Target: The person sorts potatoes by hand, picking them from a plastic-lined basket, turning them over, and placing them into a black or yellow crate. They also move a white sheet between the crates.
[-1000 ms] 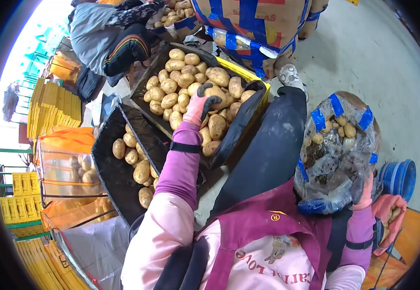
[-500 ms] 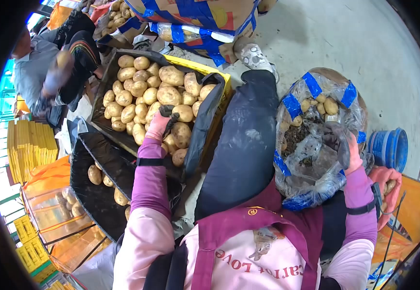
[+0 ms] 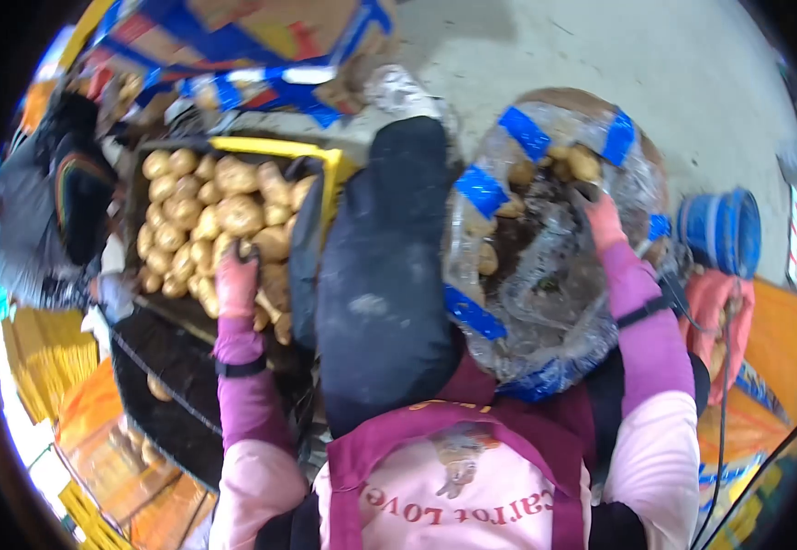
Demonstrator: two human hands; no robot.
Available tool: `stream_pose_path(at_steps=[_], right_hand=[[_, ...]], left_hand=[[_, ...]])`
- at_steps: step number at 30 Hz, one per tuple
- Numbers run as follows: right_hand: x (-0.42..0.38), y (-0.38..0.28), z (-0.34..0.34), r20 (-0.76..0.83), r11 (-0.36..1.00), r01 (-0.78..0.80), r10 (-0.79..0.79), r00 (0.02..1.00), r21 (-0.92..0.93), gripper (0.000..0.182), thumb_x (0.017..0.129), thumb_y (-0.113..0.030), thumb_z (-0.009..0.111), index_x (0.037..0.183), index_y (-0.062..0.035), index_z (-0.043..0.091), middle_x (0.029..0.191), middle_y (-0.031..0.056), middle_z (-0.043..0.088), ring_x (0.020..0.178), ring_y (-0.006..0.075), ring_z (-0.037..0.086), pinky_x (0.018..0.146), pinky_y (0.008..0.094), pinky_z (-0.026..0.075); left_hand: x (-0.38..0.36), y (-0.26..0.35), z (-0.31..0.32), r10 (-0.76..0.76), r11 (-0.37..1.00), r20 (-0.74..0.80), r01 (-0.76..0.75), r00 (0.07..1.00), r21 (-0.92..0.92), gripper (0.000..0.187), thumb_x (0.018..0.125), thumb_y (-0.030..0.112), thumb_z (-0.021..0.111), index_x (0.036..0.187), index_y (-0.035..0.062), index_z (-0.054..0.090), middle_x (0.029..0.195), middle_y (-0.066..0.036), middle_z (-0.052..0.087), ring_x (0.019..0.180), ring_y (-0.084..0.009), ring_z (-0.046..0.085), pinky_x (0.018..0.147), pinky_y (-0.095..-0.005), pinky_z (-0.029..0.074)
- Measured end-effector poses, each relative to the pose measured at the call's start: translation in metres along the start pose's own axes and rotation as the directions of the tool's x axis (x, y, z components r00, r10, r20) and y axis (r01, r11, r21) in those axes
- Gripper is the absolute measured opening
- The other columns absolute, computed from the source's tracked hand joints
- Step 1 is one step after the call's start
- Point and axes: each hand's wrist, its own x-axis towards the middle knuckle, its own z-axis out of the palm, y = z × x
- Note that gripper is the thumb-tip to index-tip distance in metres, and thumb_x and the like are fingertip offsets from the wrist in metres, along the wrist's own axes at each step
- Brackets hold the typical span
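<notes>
My left hand [image 3: 237,280], in a pink glove with dark fingertips, rests over the potatoes [image 3: 238,215] in a yellow crate [image 3: 274,147] with a black lining. Its fingertips are slightly apart, among the potatoes near the crate's right side. Inside a round container [image 3: 472,316] lined with clear plastic and blue tape, my right hand [image 3: 600,218] reaches in. Dark fingertips bend down just below a potato [image 3: 584,163] at the far side; blur hides whether they grip anything. Dark soil or debris and crumpled plastic lie in this container.
My dark-trousered leg [image 3: 384,275] stretches between crate and container. A blue bucket [image 3: 721,231] stands at right beside a pink sack [image 3: 724,321]. A taped cardboard box [image 3: 242,37] is ahead. Another person [image 3: 54,202] sits at left, near a black-lined bin [image 3: 155,412].
The view has shifted, with the crate and container now further left. My right hand has moved from the container's right side deeper in, towards the potatoes. My left hand stays over the crate.
</notes>
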Motion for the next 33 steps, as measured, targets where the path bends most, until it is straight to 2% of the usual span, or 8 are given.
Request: stream_pose_path(at_steps=[4, 6, 11, 16, 20, 21, 24, 33], right_hand=[[-0.003, -0.043, 0.041, 0.093, 0.982, 0.117, -0.104, 0.990, -0.147, 0.047, 0.080, -0.022, 0.063, 0.126, -0.0122, 0.056, 0.122, 0.0183, 0.060, 0.112, 0.0334, 0.058, 0.096, 0.0403, 0.046], [-0.016, -0.110, 0.044, 0.379, 0.865, 0.158, 0.041, 0.924, -0.477, 0.059, 0.080, -0.019, 0.061, 0.136, -0.0137, 0.045, 0.135, 0.0179, 0.049, 0.122, 0.0319, 0.051, 0.101, 0.0408, 0.042], [-0.012, -0.103, 0.129, 0.423, 0.606, 0.323, 0.026, 0.906, -0.727, 0.066, 0.078, -0.019, 0.062, 0.140, -0.0076, 0.041, 0.135, 0.0186, 0.047, 0.121, 0.0325, 0.050, 0.099, 0.0428, 0.042], [-0.005, -0.094, 0.102, 0.424, 0.726, 0.246, 0.068, 0.903, -0.642, 0.074, 0.072, -0.039, 0.071, 0.133, -0.0034, 0.047, 0.128, 0.0178, 0.054, 0.114, 0.0321, 0.055, 0.095, 0.0412, 0.045], [-0.026, -0.050, 0.062, 0.521, 0.937, 0.026, 0.170, 0.837, -0.348, 0.058, 0.076, -0.040, 0.068, 0.118, -0.0014, 0.059, 0.114, 0.0164, 0.064, 0.097, 0.0278, 0.063, 0.080, 0.0372, 0.051], [-0.030, -0.053, 0.043, 0.660, 0.988, -0.154, 0.096, 0.746, 0.031, 0.051, 0.078, -0.037, 0.067, 0.114, -0.0021, 0.061, 0.110, 0.0131, 0.065, 0.094, 0.0237, 0.063, 0.077, 0.0358, 0.051], [-0.043, -0.078, -0.002, 0.804, 0.268, -0.761, -0.118, 0.582, 0.590, 0.023, 0.084, -0.023, 0.062, 0.102, -0.0086, 0.066, 0.093, 0.0018, 0.066, 0.079, 0.0157, 0.063, 0.067, 0.0279, 0.053], [-0.212, -0.233, -0.133, 0.276, 0.168, -0.220, -0.520, 0.808, 0.961, 0.078, 0.088, -0.045, 0.052, 0.145, 0.0023, 0.027, 0.139, 0.0150, 0.045, 0.122, 0.0240, 0.052, 0.103, 0.0357, 0.042]], left_hand=[[0.004, 0.053, -0.016, -0.064, 0.747, -0.054, 0.012, 0.996, -0.665, 0.032, 0.092, 0.013, 0.057, 0.120, -0.0021, 0.061, 0.106, -0.008, 0.068, 0.089, -0.0148, 0.064, 0.075, -0.0269, 0.050], [0.001, 0.099, -0.034, -0.040, 0.778, -0.020, 0.019, 0.999, -0.628, 0.029, 0.092, 0.009, 0.057, 0.118, -0.0029, 0.061, 0.104, -0.006, 0.068, 0.087, -0.0115, 0.062, 0.075, -0.0249, 0.050], [-0.005, 0.154, -0.052, 0.054, 0.786, -0.026, -0.059, 0.998, -0.615, 0.025, 0.093, 0.005, 0.057, 0.116, -0.0033, 0.062, 0.102, -0.003, 0.067, 0.081, -0.0075, 0.059, 0.071, -0.0225, 0.048], [-0.016, 0.164, -0.079, 0.102, 0.738, -0.030, -0.096, 0.994, -0.668, 0.032, 0.095, 0.015, 0.057, 0.120, -0.0029, 0.060, 0.106, -0.005, 0.067, 0.084, -0.0111, 0.062, 0.070, -0.0227, 0.047], [-0.039, 0.212, -0.121, 0.090, 0.654, -0.144, -0.168, 0.985, -0.737, 0.027, 0.095, 0.010, 0.055, 0.118, -0.0028, 0.062, 0.095, -0.005, 0.067, 0.080, -0.0068, 0.059, 0.069, -0.0193, 0.044], [-0.047, 0.226, -0.133, 0.114, 0.644, -0.149, -0.187, 0.982, -0.742, 0.027, 0.094, 0.011, 0.056, 0.117, -0.0030, 0.062, 0.096, -0.006, 0.067, 0.081, -0.0076, 0.060, 0.070, -0.0195, 0.044], [-0.073, 0.262, -0.154, 0.242, 0.489, -0.090, -0.201, 0.966, -0.849, 0.027, 0.090, 0.007, 0.059, 0.113, -0.0053, 0.062, 0.107, -0.011, 0.066, 0.094, -0.0149, 0.063, 0.078, -0.0253, 0.048], [-0.174, 0.347, -0.102, 0.853, 0.267, -0.149, -0.663, 0.501, -0.699, 0.110, 0.061, 0.036, 0.086, 0.142, -0.0045, 0.024, 0.131, -0.030, 0.041, 0.121, -0.0436, 0.045, 0.100, -0.0464, 0.040]])
